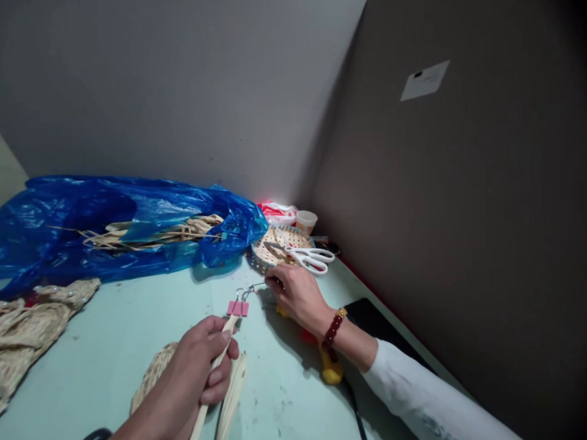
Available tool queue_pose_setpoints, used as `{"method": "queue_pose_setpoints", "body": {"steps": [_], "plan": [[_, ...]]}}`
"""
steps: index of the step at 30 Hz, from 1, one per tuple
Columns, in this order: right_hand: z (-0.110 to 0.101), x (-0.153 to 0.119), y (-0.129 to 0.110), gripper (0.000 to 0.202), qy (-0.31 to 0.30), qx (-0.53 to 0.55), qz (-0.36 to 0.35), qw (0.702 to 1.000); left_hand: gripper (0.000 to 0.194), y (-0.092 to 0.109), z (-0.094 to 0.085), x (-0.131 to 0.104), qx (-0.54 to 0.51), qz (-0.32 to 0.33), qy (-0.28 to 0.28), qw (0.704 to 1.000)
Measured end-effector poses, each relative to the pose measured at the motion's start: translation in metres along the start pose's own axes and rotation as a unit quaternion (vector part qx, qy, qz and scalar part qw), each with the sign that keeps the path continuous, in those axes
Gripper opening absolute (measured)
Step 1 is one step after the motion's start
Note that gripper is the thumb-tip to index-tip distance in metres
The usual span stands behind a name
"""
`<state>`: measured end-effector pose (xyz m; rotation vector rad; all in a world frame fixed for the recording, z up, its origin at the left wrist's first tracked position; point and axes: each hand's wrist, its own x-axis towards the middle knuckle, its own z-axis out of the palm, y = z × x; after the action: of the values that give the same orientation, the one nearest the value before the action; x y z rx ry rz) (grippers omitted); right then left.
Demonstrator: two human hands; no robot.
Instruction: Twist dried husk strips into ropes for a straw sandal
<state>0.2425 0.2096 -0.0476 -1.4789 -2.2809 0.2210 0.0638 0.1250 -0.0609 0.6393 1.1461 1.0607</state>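
Note:
My left hand is closed around pale flat straw strips near the middle of the table. At the strips' upper end sits a pink binder clip with metal wire handles. A thin dark wire runs from those handles to the pinched fingertips of my right hand; its far end is hidden in them. Below my left hand, a second bunch of pale strips hangs or lies loose. A yellow-handled tool lies beneath my right forearm, partly covered.
A blue plastic bag with straw strips spreads along the wall. White-handled scissors rest on a woven basket, beside a paper cup. Woven straw pieces lie left; a round woven piece is near my left wrist.

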Motion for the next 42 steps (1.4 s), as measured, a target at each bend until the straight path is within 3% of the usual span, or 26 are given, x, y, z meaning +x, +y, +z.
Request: {"method": "queue_pose_setpoints", "body": {"steps": [7, 14, 20, 24, 30, 38, 42], "plan": [[0.008, 0.024, -0.006, 0.016, 0.043, 0.144, 0.048, 0.987, 0.009, 0.009, -0.006, 0.009, -0.006, 0.036, -0.006, 0.999], [0.019, 0.051, -0.026, 0.015, 0.039, 0.300, 0.034, 0.952, 0.030, 0.016, -0.008, 0.015, -0.004, 0.054, -0.032, 0.998], [0.011, 0.045, -0.022, 0.008, 0.025, 0.380, 0.021, 0.924, 0.015, 0.025, -0.010, 0.015, -0.025, 0.058, -0.009, 0.998], [-0.004, 0.023, -0.012, 0.008, 0.024, 0.354, 0.009, 0.935, 0.013, 0.024, -0.009, 0.015, -0.035, 0.057, -0.015, 0.998], [-0.020, 0.004, -0.006, 0.016, 0.019, 0.221, -0.006, 0.975, 0.017, 0.025, -0.008, 0.015, -0.036, 0.045, -0.013, 0.998], [-0.004, 0.014, -0.012, 0.030, -0.023, 0.127, -0.044, 0.991, 0.025, 0.021, -0.013, 0.017, 0.010, 0.052, 0.014, 0.999], [0.005, 0.014, -0.015, 0.023, -0.052, 0.112, -0.073, 0.990, 0.026, 0.018, -0.011, 0.013, 0.015, 0.048, 0.016, 0.999]]}}
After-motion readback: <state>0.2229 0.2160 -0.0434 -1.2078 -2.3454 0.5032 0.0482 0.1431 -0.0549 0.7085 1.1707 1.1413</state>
